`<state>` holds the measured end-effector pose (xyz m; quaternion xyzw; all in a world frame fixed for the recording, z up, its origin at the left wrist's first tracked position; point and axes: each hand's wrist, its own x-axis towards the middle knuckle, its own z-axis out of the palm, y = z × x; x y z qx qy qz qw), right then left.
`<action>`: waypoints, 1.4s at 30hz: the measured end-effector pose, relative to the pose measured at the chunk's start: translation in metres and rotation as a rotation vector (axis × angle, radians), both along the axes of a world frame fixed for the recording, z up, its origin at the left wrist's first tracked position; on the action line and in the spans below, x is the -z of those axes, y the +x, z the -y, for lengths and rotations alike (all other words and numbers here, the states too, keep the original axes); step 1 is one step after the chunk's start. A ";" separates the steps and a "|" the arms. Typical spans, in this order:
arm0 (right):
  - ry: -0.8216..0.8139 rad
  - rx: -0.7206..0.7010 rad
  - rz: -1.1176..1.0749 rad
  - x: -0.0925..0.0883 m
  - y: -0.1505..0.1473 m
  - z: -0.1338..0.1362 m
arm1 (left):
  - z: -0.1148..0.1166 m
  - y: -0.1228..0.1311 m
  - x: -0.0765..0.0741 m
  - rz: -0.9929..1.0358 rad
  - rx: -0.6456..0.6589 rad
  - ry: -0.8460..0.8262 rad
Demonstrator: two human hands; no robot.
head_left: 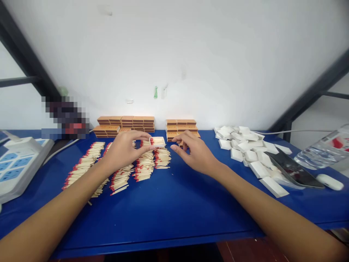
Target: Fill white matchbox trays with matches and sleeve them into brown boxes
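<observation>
Between the thumb and fingers of my left hand is a small white tray filled with red-tipped matches. Just to its right, my right hand has its thumb and fingers apart, with nothing between them. Rows of loose matches lie under and around my left hand. Behind the hands, orange-brown matchboxes stand in two stacks, one on the left and one on the right; my right hand covers part of the right stack.
White empty trays lie heaped on the blue table at the right, beside a dark phone, a white mouse-like object and a clear plastic bottle. A white power strip sits at the left.
</observation>
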<state>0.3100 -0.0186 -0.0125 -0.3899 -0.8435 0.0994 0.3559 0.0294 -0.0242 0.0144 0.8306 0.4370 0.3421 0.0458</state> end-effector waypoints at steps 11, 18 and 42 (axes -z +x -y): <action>-0.028 -0.089 0.435 -0.034 -0.082 -0.068 | -0.035 -0.061 -0.014 0.054 -0.296 0.090; -0.101 -0.173 0.596 -0.030 -0.148 -0.125 | -0.041 -0.072 -0.008 0.088 -0.339 0.099; -0.220 -0.281 0.570 -0.041 -0.140 -0.130 | -0.042 -0.065 0.001 0.078 -0.361 0.069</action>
